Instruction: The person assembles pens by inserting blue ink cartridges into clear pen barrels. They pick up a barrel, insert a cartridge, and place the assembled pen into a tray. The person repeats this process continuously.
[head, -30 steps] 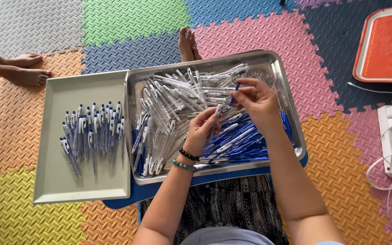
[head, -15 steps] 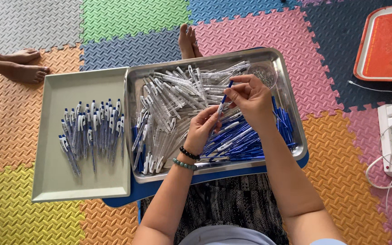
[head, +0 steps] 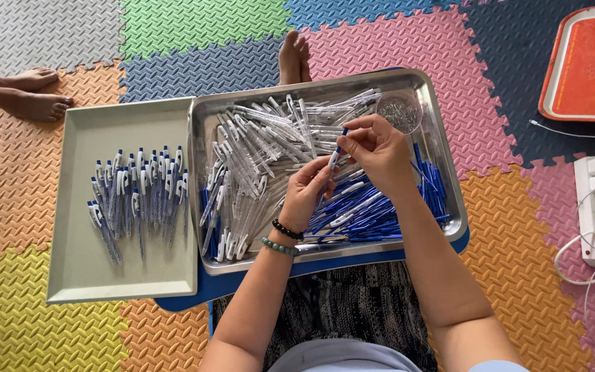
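We pinch a slim blue-and-white plastic pen [head: 336, 156] upright between both grips: our right hand [head: 379, 150] nips its blue top, our left hand [head: 306, 193] closes round the lower barrel, steadying it for fitting. It hangs over the shiny steel tray [head: 430, 103] of loose barrels, blue refills and a small clear cup [head: 399, 111]. Finished pens lie on the grey tray [head: 77, 275] alongside, kept apart. Both sit on the blue table [head: 187, 302].

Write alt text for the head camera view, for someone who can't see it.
Both hands, left hand and right hand, hold one blue-and-white pen over a metal tray of pen parts. A beige tray of assembled pens sits alongside.
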